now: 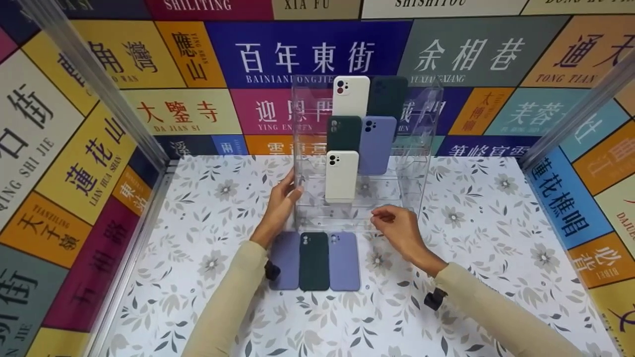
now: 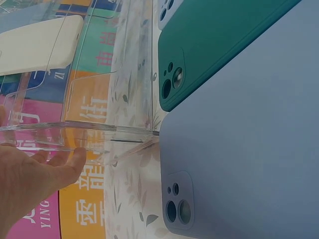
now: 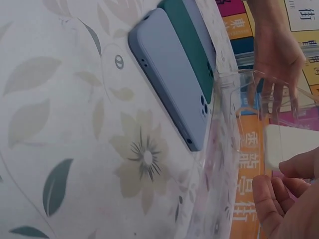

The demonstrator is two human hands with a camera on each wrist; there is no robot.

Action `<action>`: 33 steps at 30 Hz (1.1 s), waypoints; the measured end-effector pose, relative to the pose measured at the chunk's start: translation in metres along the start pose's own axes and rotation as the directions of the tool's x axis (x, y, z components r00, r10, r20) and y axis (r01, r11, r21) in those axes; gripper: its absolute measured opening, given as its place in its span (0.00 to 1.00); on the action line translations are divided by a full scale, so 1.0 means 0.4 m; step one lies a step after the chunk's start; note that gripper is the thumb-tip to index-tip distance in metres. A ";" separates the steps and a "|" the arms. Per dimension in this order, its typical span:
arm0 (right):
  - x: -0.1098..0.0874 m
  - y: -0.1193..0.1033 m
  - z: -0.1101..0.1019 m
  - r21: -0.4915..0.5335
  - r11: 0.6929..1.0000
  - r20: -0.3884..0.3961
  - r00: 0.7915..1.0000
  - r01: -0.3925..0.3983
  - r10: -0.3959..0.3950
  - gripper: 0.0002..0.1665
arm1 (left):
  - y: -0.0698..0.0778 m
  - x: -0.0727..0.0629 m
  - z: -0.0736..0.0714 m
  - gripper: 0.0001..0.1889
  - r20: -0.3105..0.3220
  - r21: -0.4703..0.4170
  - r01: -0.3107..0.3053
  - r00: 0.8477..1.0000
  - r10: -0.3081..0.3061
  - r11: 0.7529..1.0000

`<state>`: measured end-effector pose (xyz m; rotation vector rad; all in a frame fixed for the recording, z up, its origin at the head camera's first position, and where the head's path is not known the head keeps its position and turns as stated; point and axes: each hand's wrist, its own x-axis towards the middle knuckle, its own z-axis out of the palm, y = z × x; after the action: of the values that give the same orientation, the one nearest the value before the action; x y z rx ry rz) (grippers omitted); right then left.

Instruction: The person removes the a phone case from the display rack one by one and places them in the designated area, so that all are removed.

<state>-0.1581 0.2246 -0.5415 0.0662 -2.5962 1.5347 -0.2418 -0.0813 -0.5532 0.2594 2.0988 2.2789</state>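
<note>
A clear stepped display stand (image 1: 425, 168) stands on the table. My left hand (image 1: 279, 206) rests against its left side, its fingers fairly straight in the right wrist view. On the stand lean white phone cases (image 1: 342, 176), one high and one low, dark green phone cases (image 1: 343, 134) and a purple phone case (image 1: 378, 146). My right hand (image 1: 401, 233) hovers before the stand's lower right front, fingers loosely bent, thumb apart from them in the right wrist view, with nothing held.
Before the stand, a purple case (image 1: 285, 263), a dark green case (image 1: 314, 261) and another purple case (image 1: 345, 261) lie side by side on the flowered tabletop (image 1: 213, 297). Panels with printed characters (image 1: 307, 52) surround the table at back and sides.
</note>
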 end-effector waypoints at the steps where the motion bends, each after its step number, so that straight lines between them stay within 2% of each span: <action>1: 0.002 -0.002 -0.005 -0.005 1.000 -0.001 1.000 0.004 -0.004 0.06 | 0.001 0.000 0.001 0.37 -0.001 0.002 0.000 1.000 0.000 1.000; 10: 0.030 -0.027 -0.048 -0.003 0.999 0.010 0.998 0.055 -0.055 0.08 | 0.002 -0.001 0.004 0.37 0.002 0.001 -0.004 1.000 0.004 1.000; 18: 0.070 -0.066 -0.063 0.005 0.995 0.009 0.995 0.103 -0.103 0.09 | 0.004 -0.005 -0.001 0.37 0.020 -0.015 0.012 1.000 -0.011 1.000; 33: 0.168 -0.150 -0.085 -0.031 0.982 0.024 0.982 0.188 -0.187 0.16 | 0.005 -0.006 0.001 0.37 0.024 -0.004 0.009 1.000 -0.009 1.000</action>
<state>-0.2157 0.2271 -0.4643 0.3154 -2.5462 1.4322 -0.2393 -0.0812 -0.5515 0.2749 2.0798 2.2636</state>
